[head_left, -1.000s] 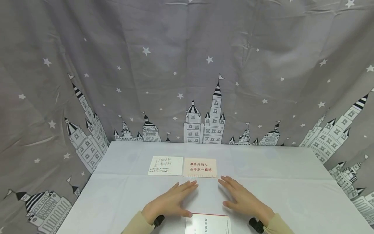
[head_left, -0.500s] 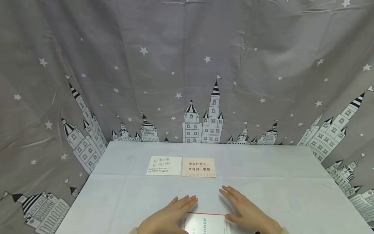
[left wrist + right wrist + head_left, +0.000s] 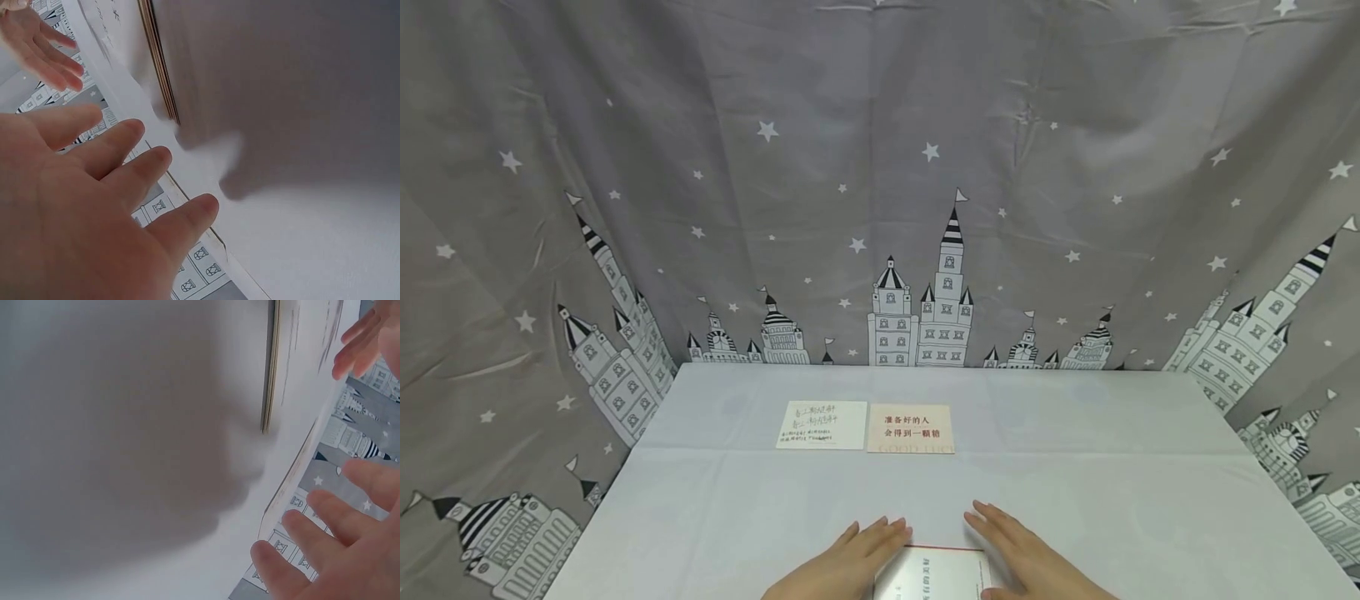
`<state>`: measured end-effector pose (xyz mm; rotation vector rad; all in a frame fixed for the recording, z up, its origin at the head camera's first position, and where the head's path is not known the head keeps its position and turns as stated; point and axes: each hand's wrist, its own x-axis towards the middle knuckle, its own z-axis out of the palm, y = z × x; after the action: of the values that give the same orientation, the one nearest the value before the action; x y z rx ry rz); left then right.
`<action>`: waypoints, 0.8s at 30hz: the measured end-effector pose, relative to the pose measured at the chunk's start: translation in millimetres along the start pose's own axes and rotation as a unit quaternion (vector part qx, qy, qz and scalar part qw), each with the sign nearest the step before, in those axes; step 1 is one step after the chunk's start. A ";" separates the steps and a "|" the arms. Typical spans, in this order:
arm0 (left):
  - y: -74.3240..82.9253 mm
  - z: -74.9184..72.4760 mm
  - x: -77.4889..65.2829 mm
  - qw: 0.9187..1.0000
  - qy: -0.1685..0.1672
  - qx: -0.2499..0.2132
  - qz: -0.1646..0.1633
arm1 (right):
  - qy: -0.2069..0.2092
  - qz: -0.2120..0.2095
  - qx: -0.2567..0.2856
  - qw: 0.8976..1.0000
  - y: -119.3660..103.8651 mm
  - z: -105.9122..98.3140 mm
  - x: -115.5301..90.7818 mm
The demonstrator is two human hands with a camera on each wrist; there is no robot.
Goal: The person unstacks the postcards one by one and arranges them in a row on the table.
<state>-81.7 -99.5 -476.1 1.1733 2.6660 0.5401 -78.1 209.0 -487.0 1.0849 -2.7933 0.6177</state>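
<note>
Left hand and right hand, fingers extended, holding nothing, flank near stack, seemingly to bracket its 2 sides.

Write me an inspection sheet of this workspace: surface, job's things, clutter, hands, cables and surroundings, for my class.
Surface: white table, faint creases.
Job's things: white stack, red far edge, partly out of frame; beyond it, handwritten card and red-lettered card, side by side.
Clutter: nothing seen.
Hands: left hand and right hand on either side of the stack, fingers extended; contact unclear.
Cables: nothing seen.
Surroundings: grey curtain with castles and stars.
</note>
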 end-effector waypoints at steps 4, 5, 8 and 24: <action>0.0 1.9 -1.8 1.000 0.000 -0.001 0.011 | -0.007 0.016 0.004 1.000 -5.0 5.3 -4.2; 0.3 2.0 -2.2 1.000 -0.003 -0.006 0.011 | -0.014 0.023 0.011 1.000 -6.5 6.2 -4.8; 1.8 1.7 -3.5 1.000 -0.013 -0.028 0.005 | -0.027 0.031 0.026 0.999 -9.9 9.0 -6.0; 3.5 12.6 -10.7 0.999 -0.012 -0.046 -0.002 | 0.099 0.010 -0.033 0.994 -22.8 50.0 -19.0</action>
<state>-68.3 -102.0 -486.1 1.1403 2.5931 0.6375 -45.4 185.9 -529.2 0.9302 -2.6367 0.5957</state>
